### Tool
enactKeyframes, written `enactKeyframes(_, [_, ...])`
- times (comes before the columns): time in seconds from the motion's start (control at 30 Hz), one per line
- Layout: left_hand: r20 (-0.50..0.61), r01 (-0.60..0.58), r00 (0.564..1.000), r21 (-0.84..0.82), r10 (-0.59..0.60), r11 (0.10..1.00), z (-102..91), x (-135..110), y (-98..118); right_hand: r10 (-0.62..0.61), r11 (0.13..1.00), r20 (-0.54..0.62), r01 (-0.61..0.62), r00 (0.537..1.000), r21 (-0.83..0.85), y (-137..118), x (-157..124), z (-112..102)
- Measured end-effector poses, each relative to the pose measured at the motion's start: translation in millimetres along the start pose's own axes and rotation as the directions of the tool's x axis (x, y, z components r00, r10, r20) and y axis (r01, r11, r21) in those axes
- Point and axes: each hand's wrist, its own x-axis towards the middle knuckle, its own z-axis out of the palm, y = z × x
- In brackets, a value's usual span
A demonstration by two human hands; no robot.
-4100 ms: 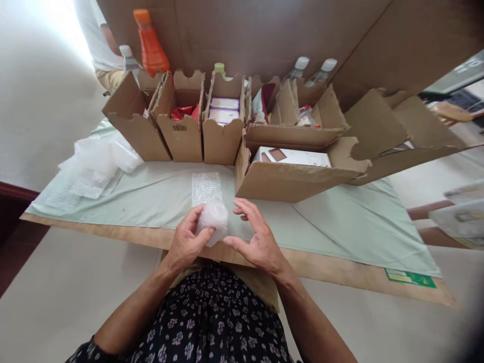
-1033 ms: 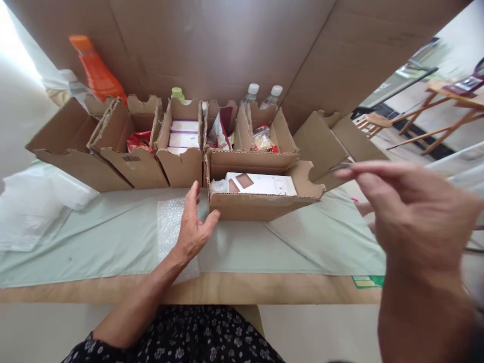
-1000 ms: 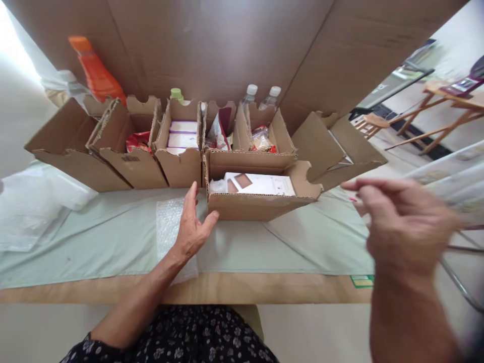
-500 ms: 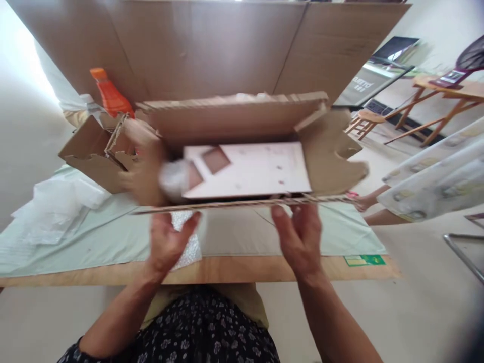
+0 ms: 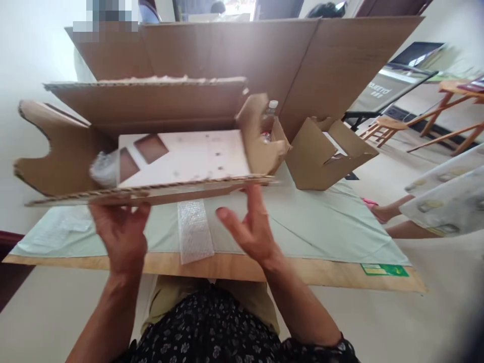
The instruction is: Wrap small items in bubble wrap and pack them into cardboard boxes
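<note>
An opened cardboard box (image 5: 166,108) is held up over the table, its flaps standing raised and its open side towards me. Inside lie a white box (image 5: 192,159) with brown cut-out shapes and, at its left end, a clump of clear wrapping (image 5: 105,169). My left hand (image 5: 123,232) supports the cardboard box from below at its left part, fingertips hidden under the edge. Under the right part, my right hand (image 5: 251,227) has its fingers against the underside, with the thumb apart. A bubble wrap sheet (image 5: 194,232) lies on the table below, between my hands.
A second open carton (image 5: 315,159) stands on the green cloth (image 5: 310,217) at right, with a bottle (image 5: 272,107) behind the held box. A tall cardboard panel (image 5: 212,55) closes off the back. Clear plastic (image 5: 68,222) lies at left. Another person's leg (image 5: 419,217) shows at right.
Both hands have carried the cardboard box to the left. It now covers the area where the orange bottle stood, and the carton and bottle at right have come into view.
</note>
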Motion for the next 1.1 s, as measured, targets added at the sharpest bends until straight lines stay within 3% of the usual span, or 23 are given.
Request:
enactKeyframes(0.07, [0.17, 0.081, 0.982, 0.022, -0.083, 0.996, 8.5, -10.5, 3.1, -0.001, 1.0, -0.189, 0.004, 0.982, 0.017, 6.6, -0.9, -7.4])
enactKeyframes(0.13, [0.365, 0.203, 0.908, 0.044, -0.205, 0.978, 22.7, -27.1, 4.3, 0.064, 0.998, -0.325, -0.056, 0.943, 0.033, 18.0, -9.5, -22.5])
enactKeyframes(0.17, [0.413, 0.249, 0.876, 0.055, -0.249, 0.967, 28.4, -35.4, 4.3, 0.11, 0.994, -0.316, -0.103, 0.942, 0.038, 24.2, -16.5, -29.9])
enactKeyframes(0.3, [0.447, 0.333, 0.825, 0.109, -0.346, 0.936, 32.6, -70.8, 0.7, 0.276, 0.961, -0.19, -0.272, 0.942, 0.047, 49.4, -47.4, -48.7])
enactKeyframes(0.43, [0.607, 0.372, 0.702, 0.133, -0.372, 0.919, 35.0, -117.6, -7.3, 0.344, 0.93, -0.361, -0.367, 0.867, 0.006, 73.0, -70.7, -79.0])
enactKeyframes(0.53, [0.694, 0.338, 0.647, 0.11, -0.316, 0.935, 54.4, -136.9, -9.6, 0.409, 0.882, -0.451, -0.47, 0.793, -0.027, 83.8, -100.8, -110.7])
enactKeyframes(0.67, [0.794, 0.3, 0.565, 0.054, -0.223, 0.952, 109.3, -113.2, -14.4, 0.469, 0.84, -0.583, -0.539, 0.664, 0.062, 83.0, -145.4, -125.6])
enactKeyframes(0.73, [0.841, 0.277, 0.515, 0.021, -0.167, 0.961, 146.9, -88.7, -22.3, 0.47, 0.852, -0.611, -0.507, 0.637, 0.127, 78.3, -158.6, -119.9])
enactKeyframes(0.8, [0.866, 0.261, 0.483, -0.001, -0.129, 0.965, 185.8, -66.1, -33.0, 0.473, 0.857, -0.606, -0.492, 0.639, 0.15, 74.3, -166.0, -111.4])
enactKeyframes(0.93, [0.878, 0.252, 0.47, -0.029, -0.096, 0.967, 246.3, -46.0, -55.3, 0.498, 0.822, -0.571, -0.566, 0.653, 0.069, 75.2, -176.4, -99.9])
enactKeyframes(1.0, [0.864, 0.246, 0.494, -0.03, -0.099, 0.969, 261.4, -49.3, -64.6, 0.491, 0.808, -0.556, -0.589, 0.671, 0.004, 79.1, -181.7, -98.1])
enactKeyframes(1.1, [0.821, 0.228, 0.552, 0.021, -0.147, 0.973, 267.9, -64.2, -74.5, 0.456, 0.806, -0.547, -0.587, 0.702, -0.081, 85.7, -187.1, -98.1])
